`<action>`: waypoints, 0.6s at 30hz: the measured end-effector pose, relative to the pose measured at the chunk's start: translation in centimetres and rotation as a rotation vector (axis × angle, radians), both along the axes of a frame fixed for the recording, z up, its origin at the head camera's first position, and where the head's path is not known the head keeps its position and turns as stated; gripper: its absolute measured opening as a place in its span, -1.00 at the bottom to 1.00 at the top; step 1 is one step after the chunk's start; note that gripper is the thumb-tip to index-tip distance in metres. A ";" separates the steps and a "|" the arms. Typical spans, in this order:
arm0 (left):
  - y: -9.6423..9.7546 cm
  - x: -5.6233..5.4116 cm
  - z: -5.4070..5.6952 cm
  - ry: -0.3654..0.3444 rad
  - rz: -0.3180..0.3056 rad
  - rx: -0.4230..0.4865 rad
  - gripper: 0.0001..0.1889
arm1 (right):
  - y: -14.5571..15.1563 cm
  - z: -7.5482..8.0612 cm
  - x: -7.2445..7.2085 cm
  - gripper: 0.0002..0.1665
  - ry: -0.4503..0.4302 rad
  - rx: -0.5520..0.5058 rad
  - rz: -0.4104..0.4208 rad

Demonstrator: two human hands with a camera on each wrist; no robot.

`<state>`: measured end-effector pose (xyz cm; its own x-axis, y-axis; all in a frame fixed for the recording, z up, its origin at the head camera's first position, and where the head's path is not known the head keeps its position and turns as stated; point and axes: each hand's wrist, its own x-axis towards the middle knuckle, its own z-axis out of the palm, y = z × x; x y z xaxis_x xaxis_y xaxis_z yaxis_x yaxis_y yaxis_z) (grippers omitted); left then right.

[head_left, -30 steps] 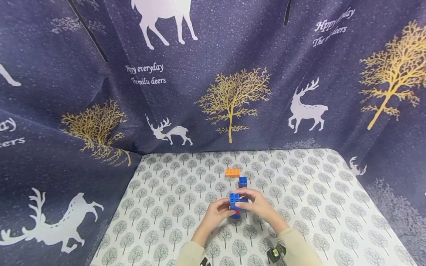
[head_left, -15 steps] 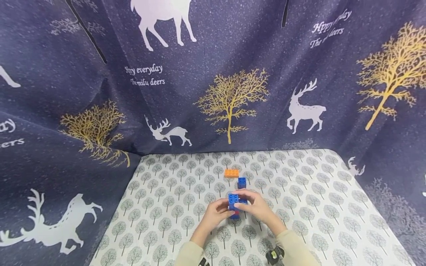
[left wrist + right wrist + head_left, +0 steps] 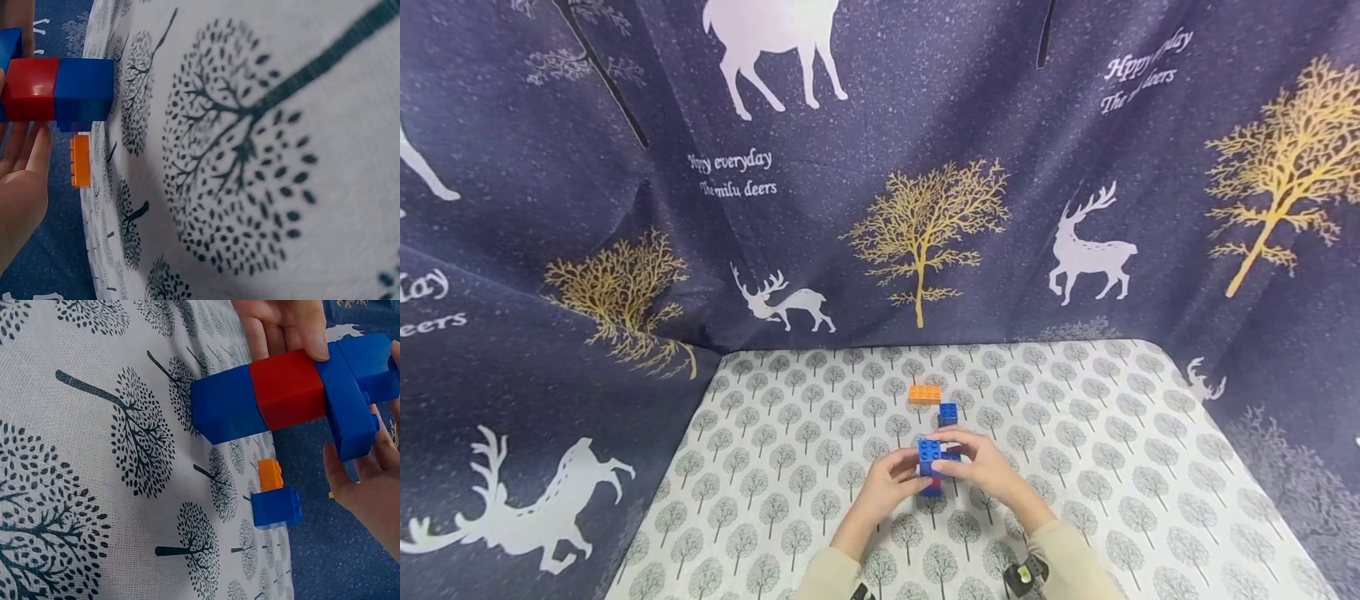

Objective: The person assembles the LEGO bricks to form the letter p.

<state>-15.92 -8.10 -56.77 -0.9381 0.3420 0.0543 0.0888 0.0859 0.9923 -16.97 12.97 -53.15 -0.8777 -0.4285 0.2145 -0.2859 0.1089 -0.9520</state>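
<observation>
Between both hands stands a stack of toy building blocks: a blue block (image 3: 228,403) at the bottom, a red block (image 3: 289,389) over it, then a longer blue block (image 3: 344,403) jutting to the right, and a blue block (image 3: 929,451) on top. The bottom block's end is right at the cloth. From the left side, my left hand (image 3: 883,487) grips the stack, its thumb on the red block near the long one. My right hand (image 3: 988,468) holds the upper part, thumb in front and fingers behind. Its fingers partly hide the long block in the head view.
Behind the stack, a loose blue block (image 3: 948,413) stands on the tree-print cloth (image 3: 775,500). An orange block (image 3: 924,394) lies just beyond it, slightly left. A dark blue deer-print curtain (image 3: 820,217) hangs along the back and sides.
</observation>
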 end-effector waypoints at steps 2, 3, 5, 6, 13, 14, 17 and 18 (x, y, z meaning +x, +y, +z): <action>-0.1 0.0 0.2 -0.004 0.003 -0.008 -0.52 | 0.0 -0.1 0.0 -0.53 -0.013 -0.005 0.000; -0.1 0.0 0.3 -0.007 0.003 -0.010 -0.51 | 0.0 -0.2 0.0 -0.53 -0.015 -0.005 0.001; -0.2 0.0 0.6 -0.015 0.003 -0.011 -0.49 | 0.0 -0.3 0.1 -0.52 -0.019 -0.006 0.004; -0.2 0.0 0.8 -0.016 0.001 -0.013 -0.48 | 0.0 -0.4 0.1 -0.52 -0.020 -0.002 0.003; -0.3 -0.2 1.7 -0.001 -0.005 -0.014 -0.47 | 0.0 -0.6 0.1 -0.52 -0.024 0.015 -0.015; -0.3 -0.3 1.7 -0.001 -0.006 -0.013 -0.47 | 0.0 -0.5 0.1 -0.52 -0.023 0.012 -0.013; -0.3 -0.4 1.8 -0.010 -0.006 -0.012 -0.48 | 0.0 -0.3 0.2 -0.53 -0.022 0.004 -0.003; -0.2 -0.4 1.8 -0.007 -0.010 -0.003 -0.49 | 0.0 -0.1 0.2 -0.53 -0.024 0.002 -0.001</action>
<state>-16.35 -8.35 -54.96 -0.9351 0.3512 0.0466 0.0827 0.0884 0.9926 -16.75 13.01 -53.30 -0.8829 -0.4281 0.1928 -0.2631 0.1111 -0.9583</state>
